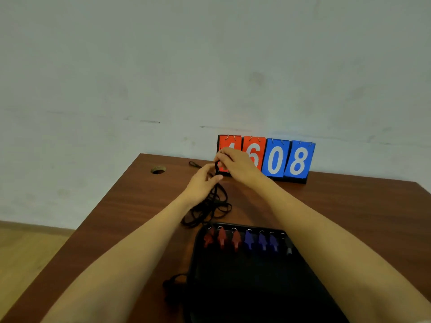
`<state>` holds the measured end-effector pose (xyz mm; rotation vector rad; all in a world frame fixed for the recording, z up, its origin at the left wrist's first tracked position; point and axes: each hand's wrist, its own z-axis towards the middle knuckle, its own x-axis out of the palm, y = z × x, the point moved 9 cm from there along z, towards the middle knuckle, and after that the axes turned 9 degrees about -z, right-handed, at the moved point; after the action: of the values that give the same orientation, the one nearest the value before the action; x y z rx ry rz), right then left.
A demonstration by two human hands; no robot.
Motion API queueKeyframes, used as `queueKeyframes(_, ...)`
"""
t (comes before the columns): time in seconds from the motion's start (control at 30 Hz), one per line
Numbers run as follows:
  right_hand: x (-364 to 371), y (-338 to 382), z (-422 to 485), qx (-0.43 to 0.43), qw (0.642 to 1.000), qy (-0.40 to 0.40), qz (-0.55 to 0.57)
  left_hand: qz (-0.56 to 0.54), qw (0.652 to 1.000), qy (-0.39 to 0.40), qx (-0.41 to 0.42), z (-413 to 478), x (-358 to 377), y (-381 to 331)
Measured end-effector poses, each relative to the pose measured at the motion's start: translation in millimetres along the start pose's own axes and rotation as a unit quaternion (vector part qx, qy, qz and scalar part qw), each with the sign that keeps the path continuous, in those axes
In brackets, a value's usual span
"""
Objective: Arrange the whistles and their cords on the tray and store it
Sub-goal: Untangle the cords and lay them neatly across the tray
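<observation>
Black cords (211, 207) lie in a loose tangle on the brown wooden surface (130, 206), just beyond the far edge of the dark tray (233, 287). Both hands are raised over that tangle, close together. The left hand (202, 183) and the right hand (238, 164) each pinch the same strand, and it hangs down from them into the pile.

A row of whistles (248, 240) already lies along the far end of the tray: three red, three blue and a darker one at the right. One more bundle of cord (173, 283) sits on the surface touching the tray's left edge. A red and blue scoreboard (286, 159) stands behind the hands.

The step in hand looks like teasing one cord free of the heap so it can be gathered. The next move probably calls for drawing the strand up slowly so it does not drag the rest along, then coiling it and laying it on the bare part of the tray.
</observation>
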<state>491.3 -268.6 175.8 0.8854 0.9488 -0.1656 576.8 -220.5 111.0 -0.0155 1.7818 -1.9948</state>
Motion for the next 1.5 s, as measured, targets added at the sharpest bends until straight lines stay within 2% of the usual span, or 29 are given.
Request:
queueKeyframes(0.1,-34.3,8.8,-9.9,-0.004,1.0,-0.015,0.014,-0.014,0.998,-0.048,0.037,-2.7,5.2,-32.8)
queueKeyframes(0.23,-83.7,20.5,-24.1,-0.005,0.997,-0.059,0.047,0.008,0.997,-0.022,0.074,-7.1,20.1,-77.6)
queueKeyframes(0.33,-128.4,25.2,-37.4,0.001,0.989,-0.124,0.081,0.011,0.996,-0.043,0.079,-8.9,13.3,-101.4)
queueKeyframes(0.5,-186.3,26.4,-67.3,0.015,0.977,-0.2,0.065,0.109,0.984,-0.079,0.115,-17.2,-10.7,-145.7)
queueKeyframes(0.67,-238.7,25.1,-104.4,0.04,0.951,-0.296,0.073,0.17,0.967,-0.1,0.161,-31.6,-27.3,-191.6)
queueKeyframes(0.9,-280.6,9.8,-147.4,0.098,0.929,-0.349,0.076,0.262,0.947,-0.094,0.161,-49.0,-38.0,-208.7)
queueKeyframes(1.13,-271.6,-16.7,-172.5,0.169,0.92,-0.32,0.153,0.303,0.944,-0.09,0.093,-59.2,-53.7,-173.9)
queueKeyframes(1.2,-256.6,-21.3,-172.2,0.189,0.909,-0.289,0.233,0.304,0.944,-0.092,0.086,-60.1,-55.8,-167.3)
queueKeyframes(1.3,-222.6,-8.2,-162.3,0.18,0.897,-0.197,0.353,0.318,0.935,-0.104,0.116,-62.6,-54.2,-171.1)
queueKeyframes(1.4,-192.7,15.0,-144.4,0.158,0.922,-0.128,0.328,0.335,0.924,-0.101,0.153,-64.2,-47.3,-178.2)
queueKeyframes(1.5,-160.4,42.2,-122.7,0.124,0.969,-0.065,0.206,0.344,0.922,-0.054,0.171,-66.2,-32.7,-181.4)
